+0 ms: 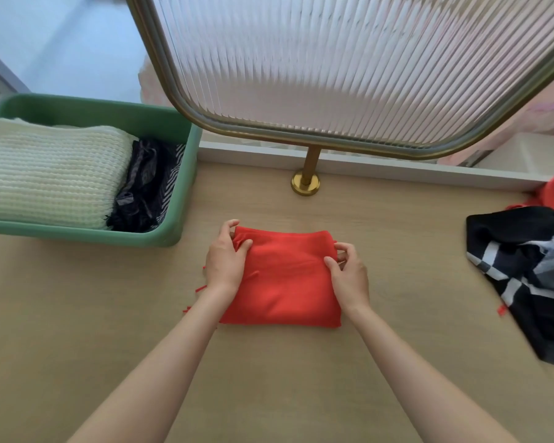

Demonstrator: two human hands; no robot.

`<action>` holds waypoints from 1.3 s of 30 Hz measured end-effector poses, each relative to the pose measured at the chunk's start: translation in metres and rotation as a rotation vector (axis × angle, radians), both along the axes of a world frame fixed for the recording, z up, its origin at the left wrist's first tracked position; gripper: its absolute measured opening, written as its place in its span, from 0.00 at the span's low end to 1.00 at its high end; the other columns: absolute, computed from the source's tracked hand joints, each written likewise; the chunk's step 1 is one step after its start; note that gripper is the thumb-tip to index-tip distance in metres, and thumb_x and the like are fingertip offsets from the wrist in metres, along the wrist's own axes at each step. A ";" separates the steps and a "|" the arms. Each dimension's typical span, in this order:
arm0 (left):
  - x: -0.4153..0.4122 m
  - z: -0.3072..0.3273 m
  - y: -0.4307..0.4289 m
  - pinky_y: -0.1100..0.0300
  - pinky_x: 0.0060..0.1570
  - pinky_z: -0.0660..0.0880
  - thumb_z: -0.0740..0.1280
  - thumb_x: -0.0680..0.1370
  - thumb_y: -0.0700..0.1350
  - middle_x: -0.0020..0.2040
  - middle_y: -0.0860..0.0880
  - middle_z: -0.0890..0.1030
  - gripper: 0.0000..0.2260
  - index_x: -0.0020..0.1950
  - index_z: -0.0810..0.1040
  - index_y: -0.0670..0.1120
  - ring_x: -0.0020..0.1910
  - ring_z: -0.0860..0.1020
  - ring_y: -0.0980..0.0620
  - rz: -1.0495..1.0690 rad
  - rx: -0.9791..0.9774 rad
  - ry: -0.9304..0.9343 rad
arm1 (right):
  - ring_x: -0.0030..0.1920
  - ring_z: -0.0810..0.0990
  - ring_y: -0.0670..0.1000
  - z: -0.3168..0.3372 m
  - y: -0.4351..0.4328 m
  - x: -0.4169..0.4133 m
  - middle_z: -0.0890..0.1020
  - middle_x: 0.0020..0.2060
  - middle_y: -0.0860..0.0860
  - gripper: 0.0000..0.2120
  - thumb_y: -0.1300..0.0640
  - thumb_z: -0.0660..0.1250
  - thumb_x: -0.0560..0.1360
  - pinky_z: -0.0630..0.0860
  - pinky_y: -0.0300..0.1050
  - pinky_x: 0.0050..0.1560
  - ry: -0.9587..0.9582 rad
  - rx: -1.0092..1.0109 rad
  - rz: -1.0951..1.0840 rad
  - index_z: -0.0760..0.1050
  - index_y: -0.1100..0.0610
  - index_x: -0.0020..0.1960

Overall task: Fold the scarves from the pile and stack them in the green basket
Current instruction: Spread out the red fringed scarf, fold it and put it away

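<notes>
basket (77,231) left of scarf (285,279), pile (525,266) right

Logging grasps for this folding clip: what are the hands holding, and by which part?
The folded red scarf: the left hand pinches its far left corner, the right hand its far right corner.

We note a matt, pale wood-grain table (301,378). The green basket (173,225) is smooth plastic with a soft sheen. In it lie a coarse ribbed cream knit (52,180) and a thin dark woven cloth (151,187). The red scarf (285,276) is smooth, matt fabric. The far screen (349,65) is ribbed glass on a polished brass post (311,164).
</notes>
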State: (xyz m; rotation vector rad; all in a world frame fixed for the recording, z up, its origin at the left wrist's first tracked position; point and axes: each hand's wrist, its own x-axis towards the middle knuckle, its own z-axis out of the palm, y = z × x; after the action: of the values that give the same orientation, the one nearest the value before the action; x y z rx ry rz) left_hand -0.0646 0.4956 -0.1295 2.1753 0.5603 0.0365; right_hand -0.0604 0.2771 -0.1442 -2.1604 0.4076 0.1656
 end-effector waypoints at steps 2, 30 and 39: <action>0.001 0.001 -0.002 0.54 0.58 0.70 0.68 0.77 0.44 0.59 0.43 0.79 0.20 0.68 0.71 0.45 0.59 0.76 0.44 0.015 0.027 -0.042 | 0.49 0.79 0.55 0.003 0.001 -0.005 0.79 0.46 0.51 0.13 0.60 0.66 0.77 0.73 0.48 0.48 -0.048 -0.003 -0.035 0.72 0.55 0.61; -0.049 -0.014 0.001 0.59 0.66 0.65 0.71 0.74 0.43 0.65 0.44 0.71 0.33 0.76 0.61 0.54 0.65 0.71 0.47 -0.055 -0.241 0.201 | 0.63 0.70 0.57 0.005 0.005 -0.031 0.70 0.58 0.56 0.29 0.66 0.65 0.75 0.62 0.47 0.69 0.160 0.007 0.137 0.67 0.46 0.72; -0.087 0.016 0.011 0.50 0.68 0.67 0.68 0.68 0.47 0.68 0.52 0.73 0.37 0.76 0.58 0.53 0.66 0.73 0.50 0.038 -0.495 0.264 | 0.57 0.72 0.55 0.033 0.007 -0.028 0.72 0.62 0.56 0.25 0.71 0.64 0.73 0.71 0.54 0.64 0.229 0.138 0.207 0.76 0.42 0.57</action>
State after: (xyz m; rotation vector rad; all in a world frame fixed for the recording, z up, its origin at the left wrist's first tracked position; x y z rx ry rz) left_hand -0.1519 0.5069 -0.1134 1.6945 0.6779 -0.3390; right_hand -0.0881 0.2846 -0.1111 -2.0507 0.2913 0.5462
